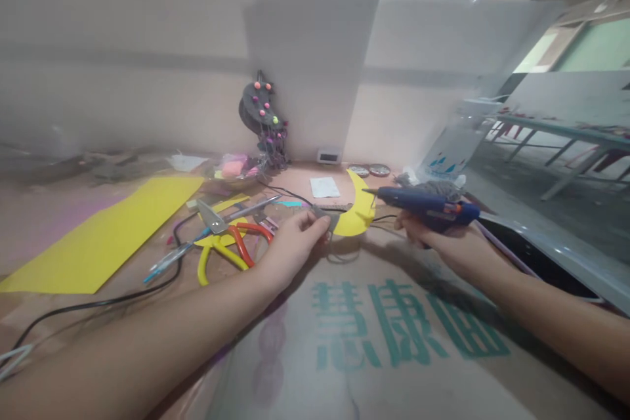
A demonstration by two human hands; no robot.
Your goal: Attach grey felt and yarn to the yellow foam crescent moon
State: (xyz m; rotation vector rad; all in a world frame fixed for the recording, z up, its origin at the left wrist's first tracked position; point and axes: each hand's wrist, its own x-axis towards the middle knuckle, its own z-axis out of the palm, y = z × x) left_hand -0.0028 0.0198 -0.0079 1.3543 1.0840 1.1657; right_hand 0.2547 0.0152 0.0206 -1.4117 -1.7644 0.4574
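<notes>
My left hand (302, 239) is closed, pinching a dark grey piece (329, 218) joined to or overlapping the lower end of a yellow crescent moon cutout (358, 213). The crescent stands out to the right of my fingertips, above the table. Wrapped round the handle of a blue glue gun (428, 203), my right hand (426, 233) is closed too. The gun's nozzle points left, close to the crescent's inner right side; whether it touches I cannot tell. Thin grey strands hang under my left fingertips.
Left of my left hand lie pliers (216, 226), scissors with orange handles (246, 239), pens and a yellow sheet (108, 236). A black cord (108, 302) crosses the table. Behind stands a decorated grey crescent (253, 108). A phone (541, 262) lies right.
</notes>
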